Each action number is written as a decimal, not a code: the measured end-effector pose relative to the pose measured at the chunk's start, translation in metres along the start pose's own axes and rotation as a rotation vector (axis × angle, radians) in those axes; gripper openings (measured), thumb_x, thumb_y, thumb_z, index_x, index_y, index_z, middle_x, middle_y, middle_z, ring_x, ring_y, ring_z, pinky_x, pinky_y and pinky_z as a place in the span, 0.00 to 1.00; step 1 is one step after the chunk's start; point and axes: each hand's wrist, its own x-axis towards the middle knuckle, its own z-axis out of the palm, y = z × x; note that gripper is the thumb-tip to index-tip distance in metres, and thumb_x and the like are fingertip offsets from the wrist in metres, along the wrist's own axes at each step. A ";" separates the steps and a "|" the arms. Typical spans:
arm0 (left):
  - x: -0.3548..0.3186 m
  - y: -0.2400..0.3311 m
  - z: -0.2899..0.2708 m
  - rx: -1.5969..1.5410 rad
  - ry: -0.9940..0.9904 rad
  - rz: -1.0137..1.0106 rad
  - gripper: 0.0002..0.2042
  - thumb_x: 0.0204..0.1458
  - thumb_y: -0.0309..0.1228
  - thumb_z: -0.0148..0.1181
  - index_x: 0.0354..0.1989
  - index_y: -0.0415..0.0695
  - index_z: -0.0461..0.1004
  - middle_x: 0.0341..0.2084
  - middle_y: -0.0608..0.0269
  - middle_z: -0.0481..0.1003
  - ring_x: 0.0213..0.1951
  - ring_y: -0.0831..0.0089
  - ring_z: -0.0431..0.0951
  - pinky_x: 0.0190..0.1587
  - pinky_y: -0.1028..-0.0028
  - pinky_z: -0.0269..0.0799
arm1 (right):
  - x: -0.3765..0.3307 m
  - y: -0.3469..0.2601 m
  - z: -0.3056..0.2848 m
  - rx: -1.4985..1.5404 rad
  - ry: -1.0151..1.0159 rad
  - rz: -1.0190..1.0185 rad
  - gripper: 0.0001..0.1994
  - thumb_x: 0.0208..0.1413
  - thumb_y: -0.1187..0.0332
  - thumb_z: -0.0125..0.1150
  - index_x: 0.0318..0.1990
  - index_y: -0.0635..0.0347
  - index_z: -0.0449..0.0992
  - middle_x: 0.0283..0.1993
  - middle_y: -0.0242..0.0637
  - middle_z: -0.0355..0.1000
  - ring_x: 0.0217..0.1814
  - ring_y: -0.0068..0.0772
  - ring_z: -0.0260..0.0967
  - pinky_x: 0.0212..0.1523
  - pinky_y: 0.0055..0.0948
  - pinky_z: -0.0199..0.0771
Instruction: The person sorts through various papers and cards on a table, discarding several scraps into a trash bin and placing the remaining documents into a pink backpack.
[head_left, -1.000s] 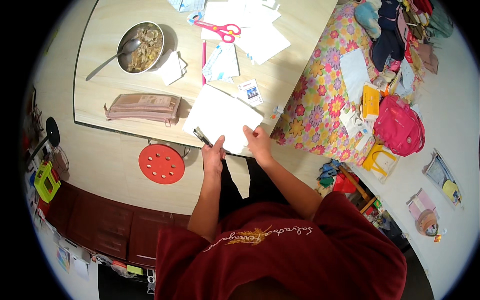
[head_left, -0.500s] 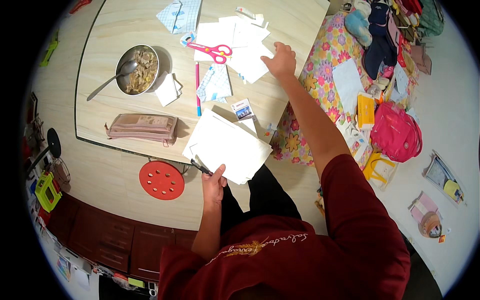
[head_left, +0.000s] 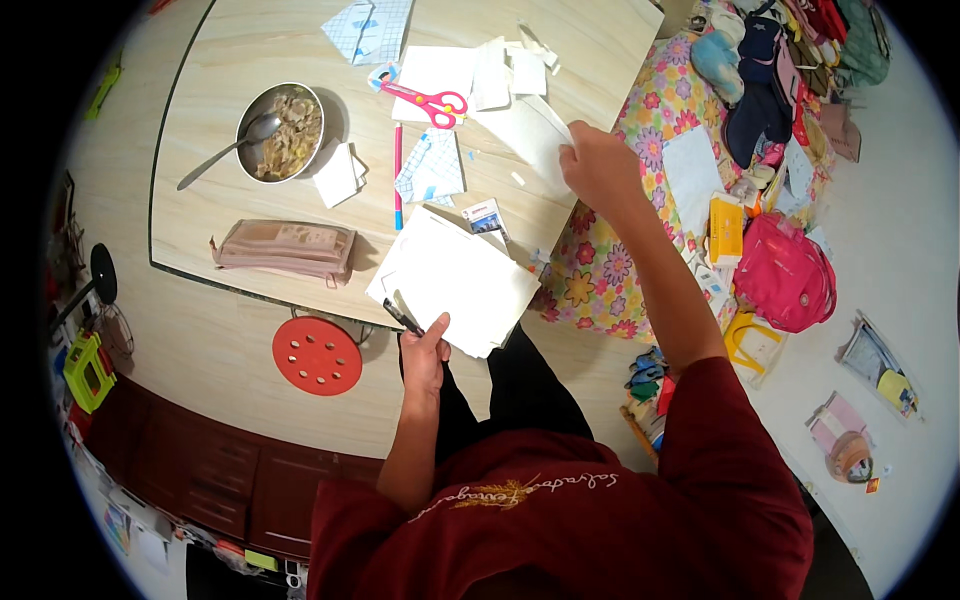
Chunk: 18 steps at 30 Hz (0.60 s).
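Note:
At the table's front edge, my left hand pinches the near corner of a stack of white paper, thumb on top. A black pen sticks out beside that thumb, over the stack. At the table's right side, my right hand is closed on the edge of a white sheet, which it lifts at a slant. Small folded paper pieces lie at that sheet's far end. Pink scissors rest left of them, partly over another white sheet.
Left on the table stand a bowl of food with a spoon and a pencil case. A pink-and-blue marker and blue-grid paper lie mid-table. A red stool stands in front; flowered cloth covers the right side.
My right hand has closed on the white sheet and raised its near edge. Small paper pieces on it have shifted away. My left hand stays at the stack with the pen.

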 end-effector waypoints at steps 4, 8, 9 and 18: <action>-0.003 0.008 0.006 0.005 -0.013 0.029 0.05 0.48 0.27 0.61 0.30 0.41 0.71 0.17 0.72 0.69 0.10 0.86 0.56 0.12 0.81 0.50 | -0.026 0.009 -0.018 0.161 -0.061 0.083 0.12 0.52 0.63 0.51 0.36 0.64 0.70 0.30 0.51 0.71 0.33 0.48 0.70 0.33 0.39 0.69; -0.002 0.013 0.010 0.016 -0.017 0.018 0.04 0.49 0.26 0.59 0.30 0.41 0.71 0.17 0.72 0.67 0.12 0.85 0.57 0.14 0.81 0.49 | -0.061 0.028 -0.018 0.685 -0.199 0.299 0.14 0.54 0.62 0.51 0.42 0.63 0.72 0.29 0.39 0.73 0.29 0.30 0.70 0.32 0.30 0.68; -0.002 0.016 0.014 0.018 0.001 0.017 0.05 0.48 0.26 0.60 0.30 0.40 0.71 0.16 0.72 0.67 0.12 0.85 0.57 0.14 0.80 0.49 | -0.069 0.031 -0.013 0.859 -0.251 0.397 0.15 0.55 0.62 0.52 0.44 0.63 0.72 0.29 0.36 0.73 0.29 0.25 0.69 0.31 0.26 0.67; 0.015 0.006 0.000 0.032 -0.056 0.047 0.03 0.51 0.25 0.56 0.27 0.42 0.70 0.14 0.73 0.66 0.11 0.85 0.55 0.15 0.80 0.52 | -0.124 0.011 0.078 0.878 -0.603 0.186 0.12 0.55 0.61 0.53 0.38 0.61 0.72 0.26 0.34 0.70 0.28 0.23 0.66 0.29 0.26 0.65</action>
